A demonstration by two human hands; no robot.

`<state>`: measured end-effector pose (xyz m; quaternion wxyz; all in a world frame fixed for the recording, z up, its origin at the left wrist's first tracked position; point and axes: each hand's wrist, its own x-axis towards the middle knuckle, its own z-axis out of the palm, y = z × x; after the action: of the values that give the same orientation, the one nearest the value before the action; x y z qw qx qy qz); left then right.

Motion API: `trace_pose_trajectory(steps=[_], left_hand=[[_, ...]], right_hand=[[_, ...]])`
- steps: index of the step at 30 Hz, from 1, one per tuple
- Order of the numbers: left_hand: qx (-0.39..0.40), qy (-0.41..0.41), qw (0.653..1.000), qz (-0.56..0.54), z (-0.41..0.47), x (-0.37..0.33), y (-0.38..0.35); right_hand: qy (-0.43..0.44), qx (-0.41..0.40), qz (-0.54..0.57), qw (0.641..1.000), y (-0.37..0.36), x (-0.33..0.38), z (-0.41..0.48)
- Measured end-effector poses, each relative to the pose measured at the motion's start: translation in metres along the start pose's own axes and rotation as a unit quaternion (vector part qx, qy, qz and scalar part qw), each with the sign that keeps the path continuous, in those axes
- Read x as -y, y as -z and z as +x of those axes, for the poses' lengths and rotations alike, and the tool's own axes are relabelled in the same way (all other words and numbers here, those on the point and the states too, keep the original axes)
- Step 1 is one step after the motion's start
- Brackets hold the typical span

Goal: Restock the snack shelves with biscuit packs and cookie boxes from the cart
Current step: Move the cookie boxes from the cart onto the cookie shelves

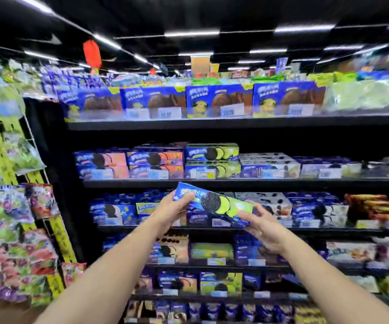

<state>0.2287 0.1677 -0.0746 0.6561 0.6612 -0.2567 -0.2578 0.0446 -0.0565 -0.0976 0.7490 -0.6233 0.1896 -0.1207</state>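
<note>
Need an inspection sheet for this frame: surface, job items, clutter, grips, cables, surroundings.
Surface: black shelves, every visible tier stocked.
Job's things: one blue-and-green cookie box, tilted, held in front of the third tier down; matching green boxes stacked two high on the tier above. Cart not in view.
Clutter: hanging snack bags on a rack at the left.
Grips: left hand holds the box's upper left end; right hand holds its lower right end.
Cables: nothing seen.
Surroundings: ceiling strip lights, red lantern; frame blurred, labels unreadable.
</note>
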Motion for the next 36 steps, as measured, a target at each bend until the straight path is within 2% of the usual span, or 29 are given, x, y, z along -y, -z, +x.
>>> trace_pose_trajectory(steps=[4, 9, 12, 16, 22, 25, 27, 29, 31, 33, 36], left_hand=[[0.022, -0.071, 0.979, 0.191, 0.017, -0.039, 0.014], [0.051, -0.125, 0.958, 0.251, 0.044, -0.084, 0.001], [-0.017, -0.127, 0.94, 0.315, 0.067, -0.098, -0.009], [-0.117, -0.123, 0.926, 0.337, 0.096, -0.101, -0.026], [-0.196, -0.066, 0.909, 0.361, 0.126, -0.09, -0.032], [-0.23, -0.082, 0.887, 0.392, 0.134, -0.079, -0.036], [-0.242, -0.124, 0.87, 0.411, 0.137, -0.07, -0.041], [-0.244, -0.19, 0.828, 0.468, 0.138, -0.059, -0.046], [-0.233, -0.252, 0.759, 0.553, 0.137, -0.051, -0.047], [-0.23, -0.283, 0.695, 0.62, 0.137, -0.047, -0.047], [-0.242, -0.306, 0.628, 0.673, 0.137, -0.046, -0.043]], right_hand=[[0.102, -0.022, -0.106, 0.989, 0.011, 0.053, 0.004], [0.159, -0.017, -0.145, 0.976, 0.031, 0.1, 0.036], [0.167, 0.003, -0.143, 0.976, 0.051, 0.118, 0.072], [0.165, 0.028, -0.188, 0.968, 0.07, 0.135, 0.127], [0.165, 0.056, -0.282, 0.944, 0.082, 0.148, 0.19], [0.181, 0.052, -0.299, 0.936, 0.081, 0.15, 0.202], [0.189, 0.052, -0.314, 0.929, 0.079, 0.151, 0.207], [0.196, 0.047, -0.35, 0.915, 0.078, 0.151, 0.21], [0.2, 0.043, -0.4, 0.893, 0.076, 0.15, 0.211], [0.197, 0.046, -0.451, 0.869, 0.075, 0.15, 0.211], [0.181, 0.048, -0.515, 0.836, 0.073, 0.152, 0.209]])
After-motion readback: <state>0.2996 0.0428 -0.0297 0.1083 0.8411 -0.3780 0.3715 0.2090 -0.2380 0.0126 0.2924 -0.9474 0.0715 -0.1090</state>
